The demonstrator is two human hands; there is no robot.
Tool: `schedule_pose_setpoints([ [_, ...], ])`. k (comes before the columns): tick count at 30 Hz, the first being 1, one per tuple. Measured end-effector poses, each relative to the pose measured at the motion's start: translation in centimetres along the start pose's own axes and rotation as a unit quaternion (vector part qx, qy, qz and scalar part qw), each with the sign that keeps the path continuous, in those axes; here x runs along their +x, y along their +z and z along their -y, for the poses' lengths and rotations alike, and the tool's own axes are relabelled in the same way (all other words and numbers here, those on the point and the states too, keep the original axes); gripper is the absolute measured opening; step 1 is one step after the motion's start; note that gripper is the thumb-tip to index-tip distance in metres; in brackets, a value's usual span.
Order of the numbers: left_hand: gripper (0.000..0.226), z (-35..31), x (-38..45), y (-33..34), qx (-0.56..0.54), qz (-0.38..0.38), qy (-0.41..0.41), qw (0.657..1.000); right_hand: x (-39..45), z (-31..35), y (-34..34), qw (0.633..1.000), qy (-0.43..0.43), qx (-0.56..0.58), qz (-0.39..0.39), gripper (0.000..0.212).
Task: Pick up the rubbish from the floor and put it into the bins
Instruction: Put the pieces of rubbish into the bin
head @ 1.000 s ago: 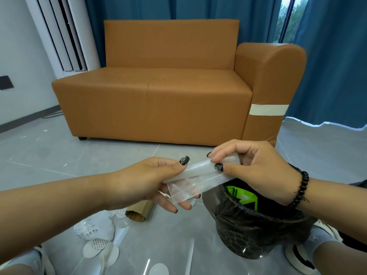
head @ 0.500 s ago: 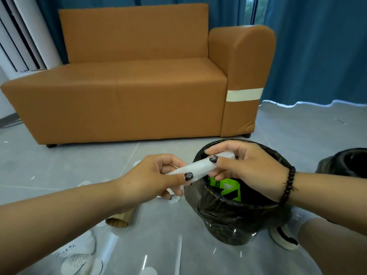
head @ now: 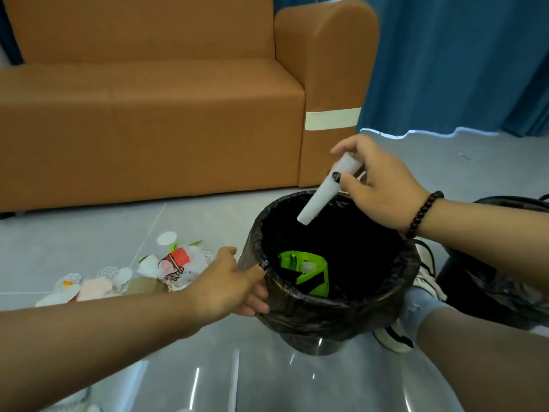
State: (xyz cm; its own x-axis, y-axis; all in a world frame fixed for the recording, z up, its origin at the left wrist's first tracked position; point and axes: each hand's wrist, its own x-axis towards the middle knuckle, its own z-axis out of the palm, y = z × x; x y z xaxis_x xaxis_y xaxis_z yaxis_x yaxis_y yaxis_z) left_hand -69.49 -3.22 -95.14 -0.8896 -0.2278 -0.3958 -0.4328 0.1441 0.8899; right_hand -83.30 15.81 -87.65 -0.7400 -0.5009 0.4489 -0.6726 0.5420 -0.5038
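Observation:
A round bin lined with a black bag (head: pixel 297 304) stands on the grey floor in front of me, with a green and black wrapper (head: pixel 309 272) at its bottom. My right hand (head: pixel 383 185) pinches a rolled white plastic tube (head: pixel 319 197) and holds it tilted, lower end over the bin's mouth. My left hand (head: pixel 234 281) grips the bin's near left rim, thumb over the edge. A heap of rubbish (head: pixel 175 263) lies on the floor left of the bin: white round lids, a red and white wrapper, a cardboard tube.
An orange sofa (head: pixel 178 99) fills the back, with a strip of pale tape on its arm. Blue curtains (head: pixel 460 63) hang at the right. A second black-lined bin (head: pixel 505 278) stands at the far right, behind my right forearm. My shoe (head: pixel 395 337) sits between the bins.
My left hand has let go of the rolled plastic and taken hold of the bin's rim. My right hand alone now holds the roll, tipped down over the bin. The view has dropped and shifted right.

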Motion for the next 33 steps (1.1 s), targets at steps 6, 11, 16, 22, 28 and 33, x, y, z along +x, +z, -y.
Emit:
schedule_pose_setpoints([
  [6,0.011,0.4,1.7,2.0,-0.028,0.058,-0.043,0.997,2.5,-3.6,5.5,0.977,-0.002,-0.089,0.194,0.028],
  [11,0.027,0.4,3.9,2.8,-0.033,0.109,-0.074,0.991,3.8,-6.8,8.2,0.973,0.036,-0.116,0.197,0.028],
  [16,0.030,0.4,5.4,3.7,-0.047,0.129,-0.075,0.988,3.3,-10.0,9.4,0.957,0.076,-0.135,0.244,0.024],
  [22,0.029,-0.9,6.7,5.0,-0.018,0.148,-0.048,0.988,1.9,-11.7,8.7,0.904,0.086,-0.246,0.338,0.054],
  [28,0.063,-1.3,7.8,4.8,0.050,0.098,-0.067,0.992,2.1,-11.4,7.3,0.903,0.099,-0.281,0.310,0.045],
  [33,0.055,-2.2,6.0,2.3,0.044,0.029,-0.045,0.998,3.2,-9.4,5.4,0.939,0.075,-0.266,0.204,0.031],
])
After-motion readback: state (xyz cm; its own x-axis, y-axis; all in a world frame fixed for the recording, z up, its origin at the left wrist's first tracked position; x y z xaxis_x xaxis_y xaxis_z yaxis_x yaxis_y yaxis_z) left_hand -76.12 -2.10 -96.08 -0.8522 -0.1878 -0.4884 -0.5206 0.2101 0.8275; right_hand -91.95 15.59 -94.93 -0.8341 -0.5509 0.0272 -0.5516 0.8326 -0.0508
